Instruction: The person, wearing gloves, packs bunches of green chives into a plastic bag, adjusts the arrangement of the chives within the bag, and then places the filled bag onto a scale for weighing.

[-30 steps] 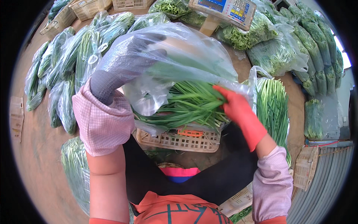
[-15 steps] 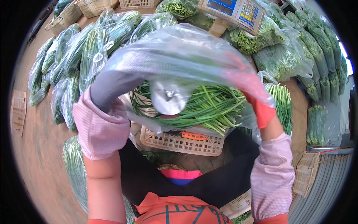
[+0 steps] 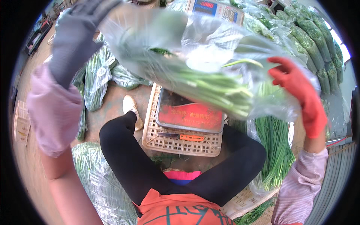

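Observation:
A clear plastic bag (image 3: pixel 210 41) with a bunch of long green garlic chives (image 3: pixel 213 88) hangs in the air between my hands, blurred by motion. My left hand (image 3: pixel 78 32), in a grey glove, is raised at the upper left and grips the bag's left end; its fingertips are partly cut off by the picture's edge. At the bag's right end is my right hand (image 3: pixel 300 88) in a red glove, fingers curled at the film. Below the bag, a scale platform with a red top (image 3: pixel 191 114) rests on a beige plastic crate (image 3: pixel 183 146).
An orange-handled knife (image 3: pixel 191 137) lies on the crate. The scale's display (image 3: pixel 213 9) stands beyond the bag. Bagged greens (image 3: pixel 97 80) lie at left, with more stacked at far right (image 3: pixel 309 39). Loose chives (image 3: pixel 275 153) lie beside my right knee.
The bagged chives have risen off the scale, uncovering its red top and the knife. My hands have spread apart, the left moving up and outward, the right outward.

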`<act>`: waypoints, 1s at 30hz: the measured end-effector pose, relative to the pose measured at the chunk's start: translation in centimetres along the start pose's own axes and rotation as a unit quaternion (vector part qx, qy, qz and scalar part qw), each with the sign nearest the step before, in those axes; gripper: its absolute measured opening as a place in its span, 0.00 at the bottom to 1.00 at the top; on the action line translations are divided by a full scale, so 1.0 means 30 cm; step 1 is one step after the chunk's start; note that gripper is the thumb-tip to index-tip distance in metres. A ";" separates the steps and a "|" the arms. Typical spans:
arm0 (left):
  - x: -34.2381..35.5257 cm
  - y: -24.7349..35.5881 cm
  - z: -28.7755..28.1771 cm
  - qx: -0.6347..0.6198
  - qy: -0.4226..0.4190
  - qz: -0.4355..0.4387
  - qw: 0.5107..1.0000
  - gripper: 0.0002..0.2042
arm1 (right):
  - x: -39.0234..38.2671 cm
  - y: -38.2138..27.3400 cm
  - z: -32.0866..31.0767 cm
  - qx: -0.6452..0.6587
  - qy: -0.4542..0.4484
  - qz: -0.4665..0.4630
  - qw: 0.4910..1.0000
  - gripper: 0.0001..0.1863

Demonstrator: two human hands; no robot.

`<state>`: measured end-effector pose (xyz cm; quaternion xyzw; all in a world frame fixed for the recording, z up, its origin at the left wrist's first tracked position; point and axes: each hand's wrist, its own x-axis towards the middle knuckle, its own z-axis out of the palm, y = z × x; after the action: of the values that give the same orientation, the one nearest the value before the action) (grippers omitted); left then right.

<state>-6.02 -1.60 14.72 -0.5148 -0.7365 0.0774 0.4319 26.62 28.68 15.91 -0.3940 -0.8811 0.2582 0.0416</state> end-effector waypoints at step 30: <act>-0.126 0.631 -0.047 -0.542 -0.136 0.197 0.806 0.29 | 0.059 0.005 0.463 0.040 -0.152 -0.073 0.985 0.33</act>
<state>8.47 3.49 2.91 -0.7834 -0.5927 -0.1814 -0.0460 21.65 24.15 3.64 -0.2833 -0.8924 0.3463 -0.0585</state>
